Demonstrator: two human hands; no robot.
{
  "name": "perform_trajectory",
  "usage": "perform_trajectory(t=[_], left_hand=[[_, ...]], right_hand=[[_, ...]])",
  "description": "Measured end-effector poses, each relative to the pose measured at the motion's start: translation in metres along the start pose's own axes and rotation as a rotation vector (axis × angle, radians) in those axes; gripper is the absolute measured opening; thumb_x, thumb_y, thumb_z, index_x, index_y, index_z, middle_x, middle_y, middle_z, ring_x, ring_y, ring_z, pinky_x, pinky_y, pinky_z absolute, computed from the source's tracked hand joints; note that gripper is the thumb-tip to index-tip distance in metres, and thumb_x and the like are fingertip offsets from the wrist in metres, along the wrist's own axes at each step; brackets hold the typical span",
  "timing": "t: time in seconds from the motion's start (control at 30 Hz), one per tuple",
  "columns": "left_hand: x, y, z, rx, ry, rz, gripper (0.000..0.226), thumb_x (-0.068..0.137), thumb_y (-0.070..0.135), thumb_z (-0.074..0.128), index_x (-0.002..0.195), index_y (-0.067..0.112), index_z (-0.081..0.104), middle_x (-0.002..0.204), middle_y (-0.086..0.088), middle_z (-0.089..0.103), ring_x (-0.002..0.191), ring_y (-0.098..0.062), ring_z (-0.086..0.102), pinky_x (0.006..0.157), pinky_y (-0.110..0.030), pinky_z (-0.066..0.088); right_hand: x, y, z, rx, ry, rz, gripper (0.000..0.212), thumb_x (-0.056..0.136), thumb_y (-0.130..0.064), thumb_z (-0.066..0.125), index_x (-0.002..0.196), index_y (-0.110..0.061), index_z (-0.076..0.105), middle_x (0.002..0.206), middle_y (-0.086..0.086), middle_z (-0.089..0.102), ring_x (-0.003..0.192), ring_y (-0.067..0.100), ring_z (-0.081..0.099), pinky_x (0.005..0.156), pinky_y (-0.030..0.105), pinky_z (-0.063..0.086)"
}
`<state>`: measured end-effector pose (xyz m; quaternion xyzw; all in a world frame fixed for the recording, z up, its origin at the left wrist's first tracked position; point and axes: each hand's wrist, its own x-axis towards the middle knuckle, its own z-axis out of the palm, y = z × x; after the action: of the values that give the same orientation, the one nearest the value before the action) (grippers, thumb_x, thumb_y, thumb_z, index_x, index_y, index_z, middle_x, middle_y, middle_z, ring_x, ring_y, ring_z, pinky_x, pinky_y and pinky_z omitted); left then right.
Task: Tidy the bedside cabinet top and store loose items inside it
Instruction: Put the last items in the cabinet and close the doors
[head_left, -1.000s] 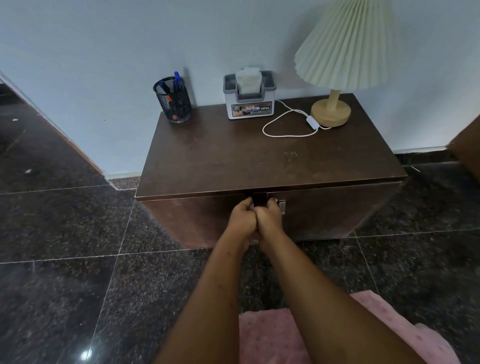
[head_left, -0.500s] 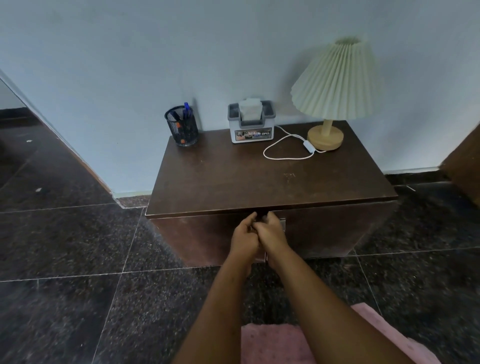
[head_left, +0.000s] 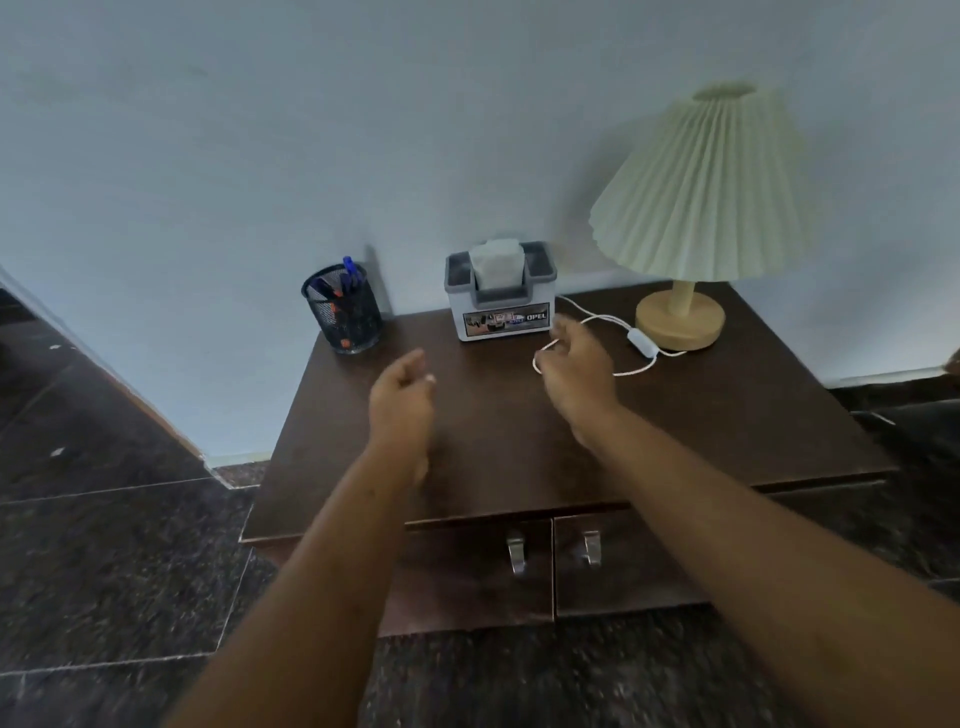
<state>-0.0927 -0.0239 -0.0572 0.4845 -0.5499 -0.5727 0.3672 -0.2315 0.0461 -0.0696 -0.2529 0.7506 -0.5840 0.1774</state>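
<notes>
Hands over bedside cabinet (head_left: 493, 441) top.
Left hand (head_left: 402, 400) loosely curled, empty; right hand (head_left: 576, 369) relaxed over lamp cord (head_left: 639, 370), contact unclear.

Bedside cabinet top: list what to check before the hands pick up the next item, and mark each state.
1. Dark brown wooden cabinet doors open for storing: not ok, both closed.
2. Left hand empty: ok.
3. Right hand clear of white lamp cord: cannot tell, it overlaps the loop.
4. Black mesh pen holder upright: ok.
5. White-and-grey tissue box upright by the wall: ok.
6. Cream pleated-shade lamp upright: ok.
</notes>
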Motion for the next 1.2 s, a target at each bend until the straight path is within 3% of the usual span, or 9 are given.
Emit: perform_trajectory(t=[0.17, 0.27, 0.37, 0.7, 0.87, 0.97, 1.03, 1.1, 1.2], left_hand=[[0.067, 0.026, 0.001, 0.116, -0.159, -0.043, 0.046, 0.097, 0.011, 0.043, 0.141, 0.021, 0.039, 0.144, 0.003, 0.043, 0.094, -0.008, 0.049, 0.067, -0.029, 0.043], [0.081, 0.044, 0.001, 0.265, -0.271, -0.063, 0.051, 0.099, 0.009, 0.037, 0.147, 0.024, 0.028, 0.153, 0.006, 0.031, 0.123, -0.01, 0.04, 0.087, -0.036, 0.046], [0.091, 0.058, 0.01, 0.335, -0.343, -0.107, 0.056, 0.099, 0.005, 0.035, 0.149, 0.024, 0.021, 0.156, 0.002, 0.024, 0.141, -0.018, 0.027, 0.114, -0.046, 0.028], [0.119, 0.071, 0.015, 0.598, -0.469, -0.17, 0.062, 0.097, 0.007, 0.039, 0.151, 0.019, 0.01, 0.16, -0.004, 0.006, 0.147, -0.024, 0.01, 0.12, -0.043, 0.012], [0.112, 0.079, 0.008, 0.502, -0.513, -0.244, 0.07, 0.096, 0.01, 0.043, 0.15, 0.029, 0.002, 0.16, -0.001, -0.006, 0.147, -0.023, -0.001, 0.119, -0.041, 0.004], [0.102, 0.074, -0.005, 0.259, -0.372, -0.332, 0.053, 0.095, 0.008, 0.045, 0.144, 0.026, 0.035, 0.15, -0.002, 0.036, 0.135, -0.022, 0.037, 0.113, -0.045, 0.031], [0.1, 0.071, -0.028, 0.222, -0.151, -0.461, 0.035, 0.094, 0.009, 0.046, 0.126, 0.018, 0.058, 0.12, -0.001, 0.062, 0.104, -0.018, 0.057, 0.09, -0.037, 0.05], [0.113, 0.075, -0.053, 0.049, 0.16, -0.571, 0.026, 0.095, 0.009, 0.046, 0.116, 0.005, 0.061, 0.089, -0.002, 0.063, 0.075, -0.016, 0.055, 0.064, -0.028, 0.046], [0.151, 0.085, -0.078, -0.101, 0.36, -0.61, 0.031, 0.098, 0.018, 0.045, 0.127, 0.007, 0.05, 0.082, 0.0, 0.053, 0.068, -0.015, 0.05, 0.06, -0.028, 0.044]], right_hand=[[0.067, 0.001, 0.015, 0.036, -0.03, 0.101, 0.067, 0.09, -0.017, 0.055, 0.149, -0.012, 0.023, 0.15, 0.007, 0.037, 0.137, 0.023, 0.037, 0.113, 0.035, 0.029], [0.081, -0.013, 0.026, 0.073, -0.01, 0.165, 0.057, 0.094, -0.025, 0.05, 0.146, -0.011, 0.031, 0.146, 0.009, 0.043, 0.134, 0.026, 0.04, 0.111, 0.035, 0.032], [0.09, -0.029, 0.03, -0.051, 0.059, 0.237, 0.042, 0.099, -0.029, 0.039, 0.133, -0.005, 0.047, 0.134, 0.017, 0.053, 0.124, 0.034, 0.048, 0.102, 0.038, 0.038], [0.11, -0.052, 0.051, -0.383, -0.052, 0.303, 0.032, 0.097, -0.023, 0.043, 0.109, -0.001, 0.063, 0.113, 0.022, 0.064, 0.107, 0.035, 0.058, 0.082, 0.031, 0.042], [0.105, -0.065, 0.061, -0.348, -0.003, 0.392, 0.032, 0.097, -0.02, 0.043, 0.119, -0.006, 0.062, 0.118, 0.019, 0.064, 0.111, 0.035, 0.057, 0.091, 0.033, 0.043], [0.105, -0.067, 0.059, -0.322, -0.033, 0.475, 0.038, 0.098, -0.026, 0.04, 0.129, -0.009, 0.054, 0.126, 0.02, 0.059, 0.115, 0.037, 0.056, 0.099, 0.042, 0.044], [0.106, -0.069, 0.058, -0.359, -0.092, 0.482, 0.041, 0.098, -0.027, 0.039, 0.134, -0.009, 0.049, 0.13, 0.02, 0.057, 0.118, 0.038, 0.054, 0.102, 0.046, 0.043], [0.11, -0.071, 0.058, -0.355, -0.111, 0.47, 0.039, 0.098, -0.023, 0.04, 0.133, -0.009, 0.05, 0.129, 0.02, 0.057, 0.116, 0.038, 0.055, 0.1, 0.049, 0.045], [0.116, -0.071, 0.064, -0.295, -0.12, 0.465, 0.031, 0.097, -0.014, 0.042, 0.125, -0.013, 0.055, 0.12, 0.019, 0.06, 0.106, 0.035, 0.061, 0.093, 0.049, 0.051]])
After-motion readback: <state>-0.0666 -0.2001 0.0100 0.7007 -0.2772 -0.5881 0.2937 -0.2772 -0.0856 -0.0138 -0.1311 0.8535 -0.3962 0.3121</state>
